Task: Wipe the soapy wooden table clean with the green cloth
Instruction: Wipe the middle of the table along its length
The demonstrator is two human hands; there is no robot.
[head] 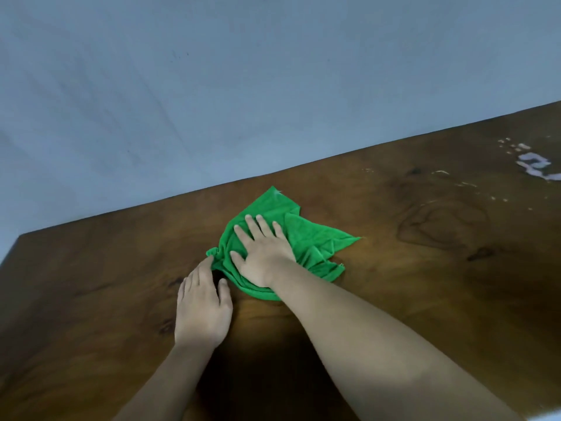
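Note:
A crumpled green cloth [315,238] lies on the dark wooden table [425,268], near its far edge. My right hand [262,250] lies flat on the cloth with straight, spread fingers, pressing it to the wood. My left hand [203,305] rests on the table just left of the cloth, its fingertips touching the cloth's bunched left corner. White soap foam [535,167] sits on the table at the far right, with small specks and wet streaks [467,183] trailing toward the middle.
A plain blue-grey wall [243,86] rises directly behind the table's far edge. The table's left corner [19,237] shows at the left. The wood between the cloth and the foam carries a faint wet sheen.

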